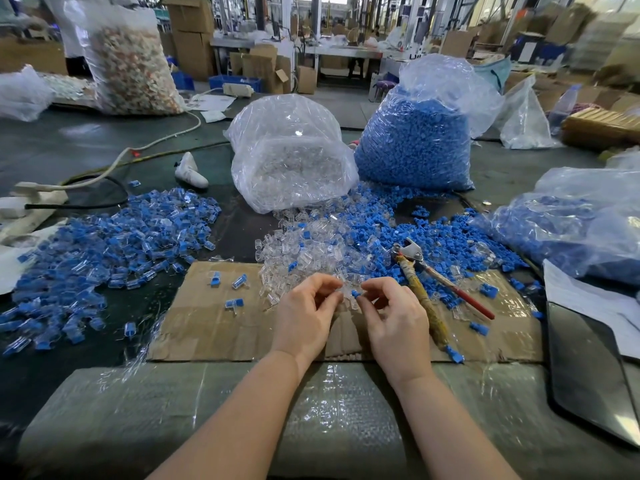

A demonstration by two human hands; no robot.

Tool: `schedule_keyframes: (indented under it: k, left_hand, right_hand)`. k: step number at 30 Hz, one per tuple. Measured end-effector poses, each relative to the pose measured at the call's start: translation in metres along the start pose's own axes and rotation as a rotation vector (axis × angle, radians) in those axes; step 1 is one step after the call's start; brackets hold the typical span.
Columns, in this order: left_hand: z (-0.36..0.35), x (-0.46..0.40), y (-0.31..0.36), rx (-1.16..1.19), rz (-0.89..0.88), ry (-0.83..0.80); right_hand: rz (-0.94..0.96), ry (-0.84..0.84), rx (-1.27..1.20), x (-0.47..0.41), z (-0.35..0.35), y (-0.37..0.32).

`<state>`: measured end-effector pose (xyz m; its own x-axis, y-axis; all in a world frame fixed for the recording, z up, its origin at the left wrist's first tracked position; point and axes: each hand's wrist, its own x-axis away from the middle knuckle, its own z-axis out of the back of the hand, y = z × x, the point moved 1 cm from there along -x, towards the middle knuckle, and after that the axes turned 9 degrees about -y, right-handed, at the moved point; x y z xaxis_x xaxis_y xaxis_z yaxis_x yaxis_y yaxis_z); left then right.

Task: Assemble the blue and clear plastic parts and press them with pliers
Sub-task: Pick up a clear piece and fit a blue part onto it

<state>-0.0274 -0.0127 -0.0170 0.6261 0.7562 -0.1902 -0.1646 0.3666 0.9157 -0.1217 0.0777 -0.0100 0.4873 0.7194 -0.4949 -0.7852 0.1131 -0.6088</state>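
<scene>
I saw left hand (304,315) pinching a small clear plastic part (346,289) | right hand (394,317) pinching a small blue plastic part (355,293) against it, over the brown cardboard sheet (214,323) | red-handled metal pliers (436,282) lay just right, untouched.

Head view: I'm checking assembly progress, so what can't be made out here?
- Whether the blue part is seated in the clear part: too small, covered by fingertips of left hand and right hand.
- Pliers jaws: part buried in loose pieces.
- Black tray: cut by the right edge.
</scene>
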Motion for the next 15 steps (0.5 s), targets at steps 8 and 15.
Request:
schedule_keyframes:
  k: [8, 15]
  left_hand:
    - [0.0008, -0.0004, -0.0006, 0.014, 0.012, -0.005]
    - [0.0016, 0.0000, -0.0003, 0.018, 0.024, -0.014]
  right_hand:
    - [0.019, 0.000, -0.034, 0.0014, 0.0003, 0.0014]
    - [0.029, -0.009, -0.055, 0.0015, -0.0007, 0.0023]
